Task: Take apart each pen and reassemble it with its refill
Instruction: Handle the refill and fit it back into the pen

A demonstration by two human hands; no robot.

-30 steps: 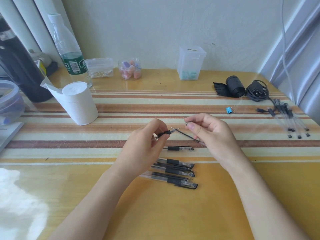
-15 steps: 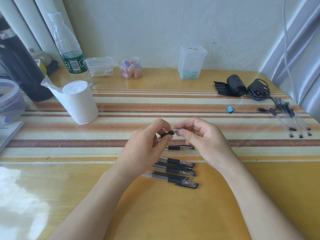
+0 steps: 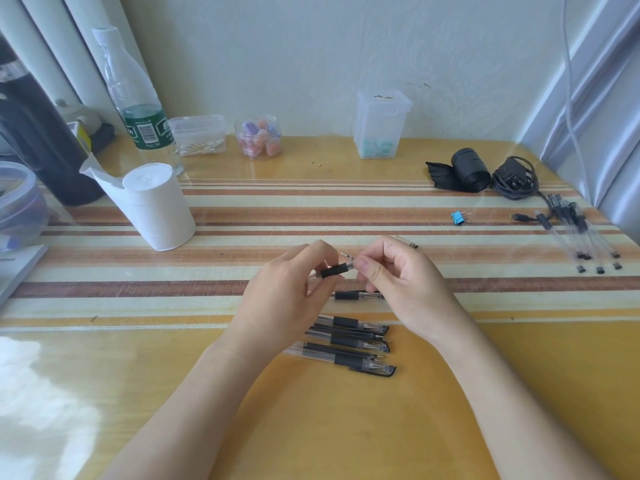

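My left hand [image 3: 287,289] grips a clear pen [image 3: 334,270] by its black rubber sleeve, above the striped mat. My right hand [image 3: 398,282] pinches the front end of that same pen. The thin metal tip of the refill [image 3: 344,254] sticks out there. A clear piece with a dark end [image 3: 412,244] shows behind my right fingers. One pen [image 3: 358,295] lies on the mat just under my hands. Several pens and loose refills [image 3: 349,344] lie side by side nearer to me. Another bunch of pens [image 3: 581,233] lies at the far right.
A white paper roll [image 3: 159,206] stands to the left, with a green-labelled bottle [image 3: 138,112] behind it. Small clear containers [image 3: 379,126] line the back wall. A blue binder clip [image 3: 459,217], a black roll [image 3: 467,171] and a coiled cable [image 3: 516,178] lie at the right.
My right hand held the refill out to the right, then slid it into the barrel. Both hands have come together at the pen's front end.
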